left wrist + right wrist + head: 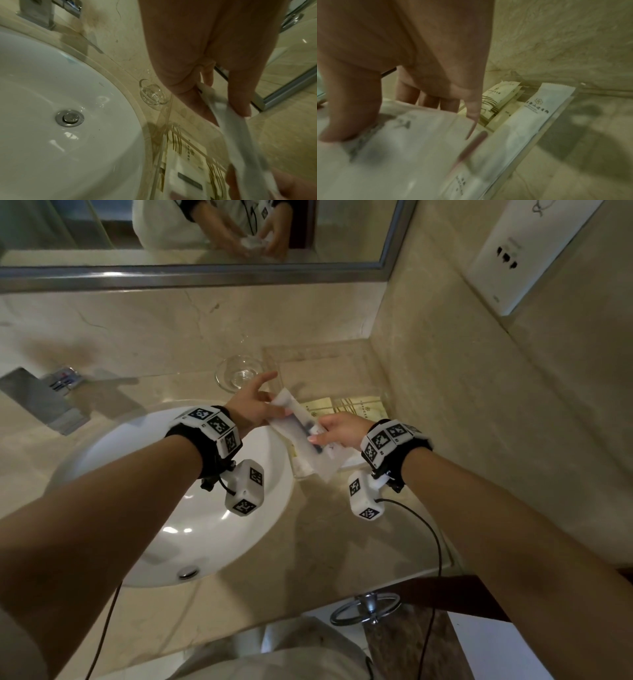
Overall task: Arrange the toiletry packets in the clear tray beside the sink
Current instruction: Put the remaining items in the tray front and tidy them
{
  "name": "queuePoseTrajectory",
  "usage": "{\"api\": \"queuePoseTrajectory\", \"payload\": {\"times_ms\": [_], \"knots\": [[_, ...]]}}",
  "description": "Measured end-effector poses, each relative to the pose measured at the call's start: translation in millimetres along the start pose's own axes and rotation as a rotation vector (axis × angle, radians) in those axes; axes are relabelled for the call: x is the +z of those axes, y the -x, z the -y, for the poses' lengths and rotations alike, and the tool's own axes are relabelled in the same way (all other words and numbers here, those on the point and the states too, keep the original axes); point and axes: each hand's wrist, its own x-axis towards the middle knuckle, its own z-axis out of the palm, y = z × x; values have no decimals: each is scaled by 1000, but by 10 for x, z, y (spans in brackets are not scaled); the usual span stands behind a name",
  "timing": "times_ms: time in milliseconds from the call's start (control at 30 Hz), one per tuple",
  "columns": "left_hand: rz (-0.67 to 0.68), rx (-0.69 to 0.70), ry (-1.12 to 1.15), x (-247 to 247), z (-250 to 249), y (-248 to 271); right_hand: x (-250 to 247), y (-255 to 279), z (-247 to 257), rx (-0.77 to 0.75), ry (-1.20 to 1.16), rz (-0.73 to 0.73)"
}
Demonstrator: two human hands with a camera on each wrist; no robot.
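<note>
Both hands hold one white, see-through packet (303, 436) with a dark item inside, tilted above the near end of the clear tray (308, 371). My left hand (274, 402) pinches its far end, index finger stretched out. My right hand (318, 433) grips its near side, thumb on top. In the left wrist view the left hand (223, 112) pinches the packet (240, 142) edge-on. In the right wrist view the right hand (385, 117) holds the packet (412, 142) over the tray's rim (539, 142). In the tray lie cream striped packets (346, 405) (498, 97) and a long white packet (530, 115).
A white sink (191, 529) lies left of the tray, with a chrome tap (44, 402) behind it. A small glass dish (238, 373) stands between sink and tray. The marble wall (445, 371) bounds the tray on the right; a mirror (191, 234) runs along the back.
</note>
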Motion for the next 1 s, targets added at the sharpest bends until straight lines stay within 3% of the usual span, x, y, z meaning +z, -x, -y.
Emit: {"api": "queuePoseTrajectory", "payload": {"times_ms": [133, 233, 433, 633, 800, 1000], "knots": [[-63, 6, 2, 26, -3, -39, 23, 0, 13, 6, -132, 21], [-101, -15, -2, -7, 38, -67, 42, -42, 10, 31, -283, -52], [-58, -59, -132, -39, 42, -31, 39, -41, 34, 8, -635, -169], [39, -123, -204, 6, 88, -11, 52, -86, -26, 11, -600, -283], [120, -177, -289, 30, 118, -39, 36, -89, -12, 0, -746, -316], [31, -108, -433, 10, 157, -145, -23, -87, -98, 50, -820, -285]]}}
